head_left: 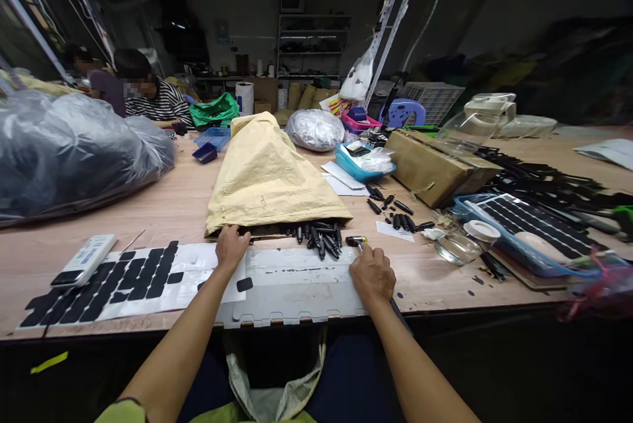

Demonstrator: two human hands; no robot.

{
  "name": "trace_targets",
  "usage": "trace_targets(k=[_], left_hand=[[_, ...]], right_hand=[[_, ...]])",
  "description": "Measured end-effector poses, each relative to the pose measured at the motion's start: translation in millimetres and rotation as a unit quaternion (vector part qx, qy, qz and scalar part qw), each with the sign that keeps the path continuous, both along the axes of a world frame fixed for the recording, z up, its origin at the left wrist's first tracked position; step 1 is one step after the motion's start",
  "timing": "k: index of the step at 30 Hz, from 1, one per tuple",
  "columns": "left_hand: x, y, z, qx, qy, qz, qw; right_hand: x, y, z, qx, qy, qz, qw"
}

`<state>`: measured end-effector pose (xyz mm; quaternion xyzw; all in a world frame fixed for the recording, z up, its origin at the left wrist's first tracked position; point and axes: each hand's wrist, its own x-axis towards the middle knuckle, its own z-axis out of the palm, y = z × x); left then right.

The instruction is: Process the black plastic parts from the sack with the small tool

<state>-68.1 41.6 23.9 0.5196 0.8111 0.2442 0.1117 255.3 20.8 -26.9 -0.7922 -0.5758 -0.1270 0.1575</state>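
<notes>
My right hand (373, 275) is closed around the handle of a small hammer (355, 240). Its head has a yellowish end and points left, while the dark handle runs back under my palm. At the mouth of a cream sack (277, 179), my left hand (231, 246) has its fingers curled by the lower left edge. A bit of black shows beside them; what they grip is hidden. Several black tapered cylindrical pieces (321, 238) spill from the sack onto a grey board (297, 288) between my hands.
A white sheet with black stickers (148, 271) and a white box-shaped device (85, 261) lie left. More black pieces (403, 222), a cardboard box (435, 166), a glass jar (462, 245) and a blue tray (524, 252) stand right. Two people sit at the far left behind a large plastic bag (79, 153).
</notes>
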Motion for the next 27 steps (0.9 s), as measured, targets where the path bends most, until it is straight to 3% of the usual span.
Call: trace_targets(k=[6, 12, 15, 21, 23, 27], left_hand=[[9, 30, 3.7, -0.037, 0.046, 0.032, 0.998], [2, 7, -0.7, -0.012, 0.011, 0.01, 1.0], [6, -18, -5.3, 0.034, -0.035, -0.052, 0.997], [42, -58, -14.1, 0.028, -0.056, -0.306, 0.95], [52, -64, -15.8, 0.015, -0.031, -0.337, 0.941], [61, -68, -21.2, 0.031, -0.021, -0.332, 0.942]], right_hand=[[0, 2, -0.2, -0.002, -0.002, -0.004, 1.0], [1, 2, -2.3, -0.004, -0.001, -0.003, 1.0], [2, 3, -3.4, -0.005, -0.001, -0.003, 1.0], [2, 3, -2.5, -0.005, 0.004, -0.004, 1.0], [1, 2, -1.8, -0.005, 0.008, -0.003, 1.0], [-1, 0, -0.1, -0.014, 0.016, -0.003, 1.0]])
